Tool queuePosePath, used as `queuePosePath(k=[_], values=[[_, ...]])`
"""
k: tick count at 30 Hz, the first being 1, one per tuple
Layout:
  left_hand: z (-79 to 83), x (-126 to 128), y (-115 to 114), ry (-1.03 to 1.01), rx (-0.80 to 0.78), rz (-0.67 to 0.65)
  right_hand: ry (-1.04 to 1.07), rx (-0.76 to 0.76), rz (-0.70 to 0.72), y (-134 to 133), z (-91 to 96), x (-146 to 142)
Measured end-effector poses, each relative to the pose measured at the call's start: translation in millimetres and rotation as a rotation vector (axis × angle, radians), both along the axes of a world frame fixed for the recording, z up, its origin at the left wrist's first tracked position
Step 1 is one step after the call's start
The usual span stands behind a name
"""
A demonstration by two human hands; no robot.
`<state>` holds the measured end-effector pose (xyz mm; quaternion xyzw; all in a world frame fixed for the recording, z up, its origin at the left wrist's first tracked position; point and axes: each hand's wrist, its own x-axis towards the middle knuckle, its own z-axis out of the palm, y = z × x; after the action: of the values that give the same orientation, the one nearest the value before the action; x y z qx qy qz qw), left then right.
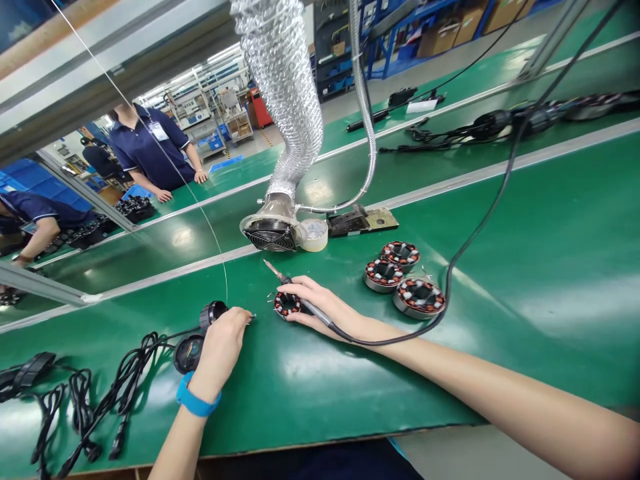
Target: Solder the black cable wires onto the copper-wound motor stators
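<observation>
My right hand (325,310) is closed around a soldering iron (317,312), whose copper-coloured tip points up and left. Its fingers also grip a small wound motor stator (287,304) with red-brown coils and short loose leads. My left hand (223,343), with a blue wristband (197,398), pinches a thin wire, and a short end shows past the fingertips. A thin pale strand (217,243) hangs from above and meets the back of this hand. Beside and partly behind it are two round black housings (188,353) (213,313); one has coloured wires inside.
Three more stators (419,297) stand on the green bench to the right. Bundled black cables (135,367) lie at left. A foil duct (290,87) with a fan grille, a tape roll (315,235) and an iron stand (363,220) are at the back. Co-workers (155,147) are across the line.
</observation>
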<state>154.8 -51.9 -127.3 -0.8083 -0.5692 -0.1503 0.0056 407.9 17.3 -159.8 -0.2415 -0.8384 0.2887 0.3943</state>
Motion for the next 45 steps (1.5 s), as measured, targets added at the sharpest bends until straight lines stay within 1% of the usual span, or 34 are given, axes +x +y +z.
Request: queuePosePath(k=[2, 4, 6, 8, 12, 17, 20, 23, 26, 28, 32, 37, 41, 45], values=[[7.9, 5.4, 7.7, -0.074, 0.134, 0.058, 0.009, 0.007, 0.018, 2.4, 4.0, -2.3], [17.2, 14.5, 13.6, -0.085, 0.255, 0.153, 0.026, 0.022, 0.026, 4.5, 7.5, -5.7], [24.4, 23.8, 17.1, -0.050, 0.328, 0.220, 0.044, 0.037, 0.017, 5.0, 11.1, -9.6], [27.8, 30.1, 18.6, -0.029, 0.349, 0.221, 0.059, 0.041, -0.009, 2.9, 15.9, -14.2], [25.9, 34.2, 15.9, -0.087, 0.279, 0.117, 0.167, 0.022, -0.057, -5.7, 29.4, -27.4], [25.2, 39.4, 8.9, -0.254, 0.129, -0.018, 0.400, -0.051, -0.034, -13.3, 40.6, -48.0], [27.0, 41.2, 7.0, -0.380, 0.045, -0.050, 0.464, -0.111, -0.057, -16.1, 41.1, -54.8], [27.2, 37.9, 5.9, -0.460, -0.007, -0.027, 0.475, -0.168, -0.061, -18.1, 39.8, -56.6], [25.6, 31.5, 4.2, -0.433, 0.001, 0.040, 0.479, -0.214, -0.048, -19.0, 38.8, -56.6], [23.6, 28.2, 3.2, -0.399, 0.012, 0.058, 0.468, -0.236, -0.041, -19.3, 39.0, -56.5], [17.1, 27.5, 3.3, -0.382, 0.047, 0.021, 0.400, -0.235, -0.047, -20.3, 41.9, -55.8], [10.2, 30.5, 5.1, -0.366, 0.087, -0.017, 0.322, -0.193, -0.014, -21.8, 43.8, -54.8], [11.8, 30.6, 4.4, -0.428, 0.076, 0.003, 0.332, -0.215, -0.024, -22.3, 40.3, -55.3], [13.7, 28.3, 4.1, -0.399, 0.120, -0.007, 0.386, -0.231, -0.053, -22.0, 35.8, -54.7]])
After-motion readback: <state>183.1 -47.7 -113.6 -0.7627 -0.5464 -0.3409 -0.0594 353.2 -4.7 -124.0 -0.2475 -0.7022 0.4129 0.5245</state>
